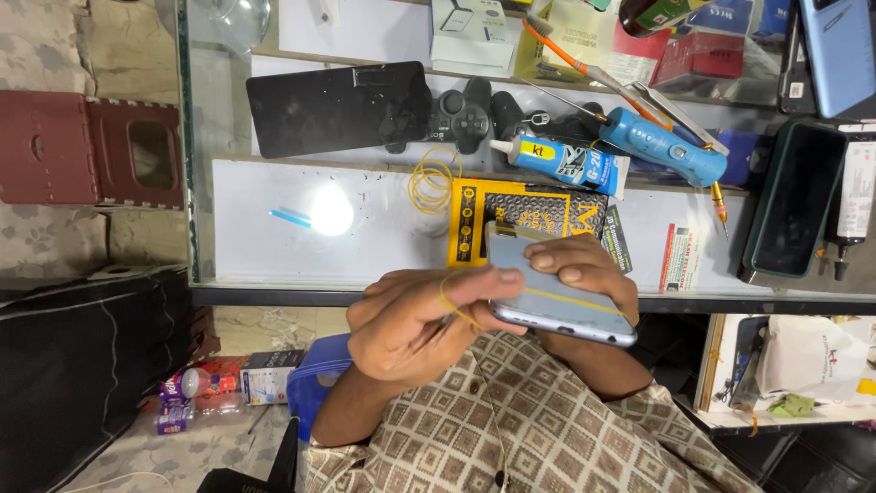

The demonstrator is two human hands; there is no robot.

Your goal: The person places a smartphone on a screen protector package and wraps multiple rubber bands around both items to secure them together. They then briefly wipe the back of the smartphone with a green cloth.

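The left hand, in the lower middle of the frame, is curling its fingers together around a yellow rubber band and stretching it toward the near edge of a pale blue phone; the right hand is clamping that phone from behind, thumb and fingers pressing on its back. The phone is being held in the air, tilted, just in front of the person's checked shirt and the front rim of the glass counter, and a band strand is already running across its back. Judging from this, the taut band could be slipping off the fingertips and snapping against the hand, or it could be dragging the phone out of the grip, since nothing is supporting it below. Just beyond the hands, a yellow and black packet is lying on the counter, with a loose coil of yellow bands to its left. Further up the frame, a blue and white glue tube and a blue powered tool are lying near a black game controller and a dark flat panel. At the right edge, a dark phone in a green case is resting on the counter, well apart from the hands.
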